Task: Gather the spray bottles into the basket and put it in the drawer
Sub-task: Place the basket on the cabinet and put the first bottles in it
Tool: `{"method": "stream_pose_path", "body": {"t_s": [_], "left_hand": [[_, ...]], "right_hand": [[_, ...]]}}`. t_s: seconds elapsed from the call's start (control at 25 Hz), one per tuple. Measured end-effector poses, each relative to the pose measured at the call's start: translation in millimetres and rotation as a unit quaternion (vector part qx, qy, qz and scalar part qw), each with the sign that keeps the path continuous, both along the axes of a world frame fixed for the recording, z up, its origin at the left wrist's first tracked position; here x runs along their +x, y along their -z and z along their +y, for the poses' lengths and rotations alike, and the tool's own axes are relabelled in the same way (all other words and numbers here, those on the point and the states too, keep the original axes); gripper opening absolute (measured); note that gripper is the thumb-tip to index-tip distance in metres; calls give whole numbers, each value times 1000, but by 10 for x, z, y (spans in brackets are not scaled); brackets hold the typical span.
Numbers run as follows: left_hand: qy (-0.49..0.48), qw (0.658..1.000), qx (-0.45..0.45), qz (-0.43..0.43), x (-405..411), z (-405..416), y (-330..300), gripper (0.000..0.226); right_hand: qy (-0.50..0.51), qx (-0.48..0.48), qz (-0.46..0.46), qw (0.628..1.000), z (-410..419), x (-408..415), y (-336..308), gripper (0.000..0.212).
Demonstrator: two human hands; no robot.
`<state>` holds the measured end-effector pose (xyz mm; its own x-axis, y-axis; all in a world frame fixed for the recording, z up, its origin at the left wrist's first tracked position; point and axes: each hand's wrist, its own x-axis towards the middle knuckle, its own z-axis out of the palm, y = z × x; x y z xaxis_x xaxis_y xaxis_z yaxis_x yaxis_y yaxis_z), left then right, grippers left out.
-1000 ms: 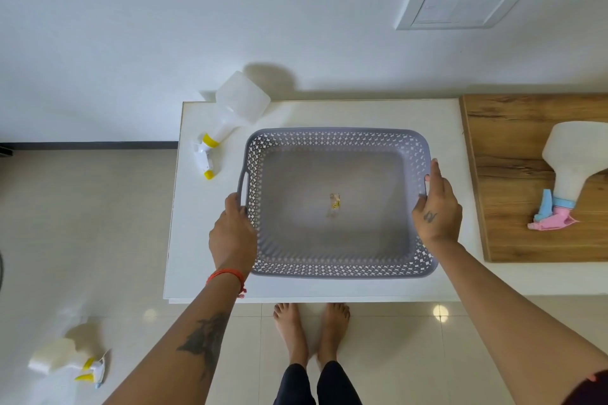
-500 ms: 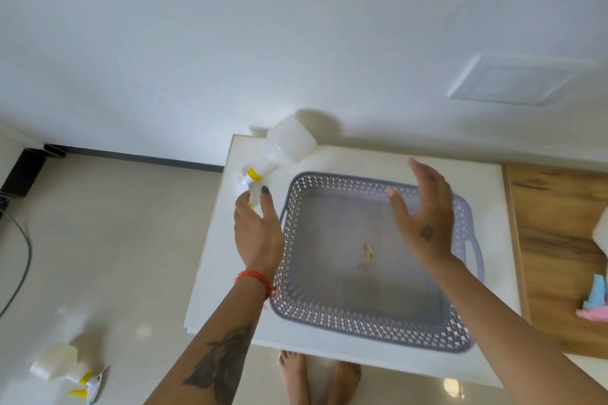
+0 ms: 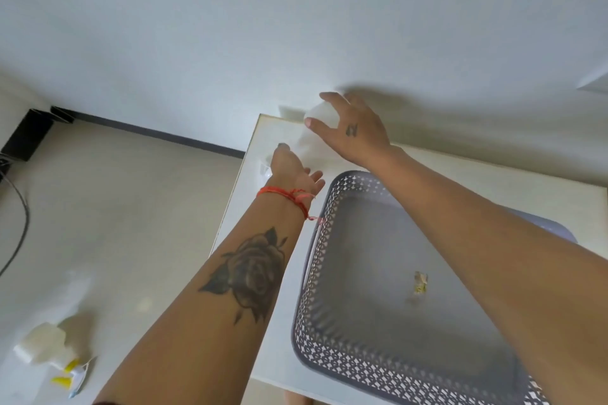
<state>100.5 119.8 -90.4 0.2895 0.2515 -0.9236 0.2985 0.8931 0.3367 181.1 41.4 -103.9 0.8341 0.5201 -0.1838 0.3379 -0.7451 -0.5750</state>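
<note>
perforated grey plastic basket, smooth base

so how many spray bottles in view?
2. One spray bottle at the table's far left corner, under both hands; a second bottle lying on the floor, lower left. Others may be out of frame.

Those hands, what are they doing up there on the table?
A person is reaching both hands to a white spray bottle lying at the far corner of the white table. The right hand is closing around the bottle's body, and the left hand is down by its nozzle end. The grey basket beside them holds no bottles, only a small scrap. Another spray bottle lies on the floor.
</note>
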Motion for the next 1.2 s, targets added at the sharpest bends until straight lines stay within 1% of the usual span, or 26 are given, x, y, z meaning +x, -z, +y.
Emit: {"method": "stream_pose_path", "body": {"t_s": [0.08, 0.16, 0.24, 0.28, 0.36, 0.44, 0.56, 0.64, 0.68, 0.76, 0.84, 0.88, 0.96, 1.0, 1.04, 1.08, 1.12, 1.2], "left_hand": [[-7, 999, -26, -35, -2, -2, 93, 57], [-35, 996, -49, -70, -13, -19, 154, 55], [-47, 993, -33, -107, -41, -64, 132, 51], [-47, 992, -4, -119, -57, -85, 92, 48], [-39, 986, 90, -135, -91, -119, -60, 44], [-12, 967, 193, -168, -156, -151, -280, 38], [81, 916, 306, -245, -327, -228, -637, 21], [173, 871, 336, -313, -454, -260, -811, 19], [224, 845, 334, -351, -505, -268, -888, 22], [333, 786, 302, -425, -573, -290, -1012, 27], [444, 716, 260, -471, -596, -331, -1090, 33], [496, 681, 243, -481, -589, -362, -1119, 37], [583, 617, 208, -485, -566, -438, -1156, 41], [616, 592, 200, -480, -554, -469, -1155, 43], [639, 574, 208, -468, -544, -492, -1134, 44], [650, 565, 234, -451, -543, -512, -1090, 45], [649, 566, 272, -431, -549, -523, -1031, 47], [622, 583, 360, -378, -591, -522, -869, 48]], "right_hand": [[21, 36, 2, 999, -17, -28, 77, 54], [32, 68, 2, 997, -51, -72, 91, 49], [48, 97, 17, 994, -106, -130, 60, 46], [59, 114, 28, 991, -139, -160, 21, 46], [86, 158, 38, 983, -226, -218, -112, 45], [100, 204, 44, 973, -363, -290, -317, 46], [107, 267, 108, 952, -732, -444, -668, 52], [81, 299, 175, 934, -1049, -549, -879, 57], [49, 303, 206, 929, -1213, -598, -965, 63], [-23, 287, 270, 919, -1525, -692, -1066, 77], [-62, 266, 327, 905, -1759, -802, -1079, 89], [-71, 256, 336, 904, -1839, -874, -1055, 93], [-69, 228, 310, 920, -1917, -1054, -934, 99], [-55, 221, 284, 931, -1917, -1152, -842, 102], [-33, 226, 252, 940, -1890, -1252, -735, 103], [2, 236, 217, 947, -1839, -1352, -620, 101], [46, 243, 179, 952, -1773, -1441, -504, 98], [131, 244, 115, 954, -1605, -1572, -256, 92]]}}
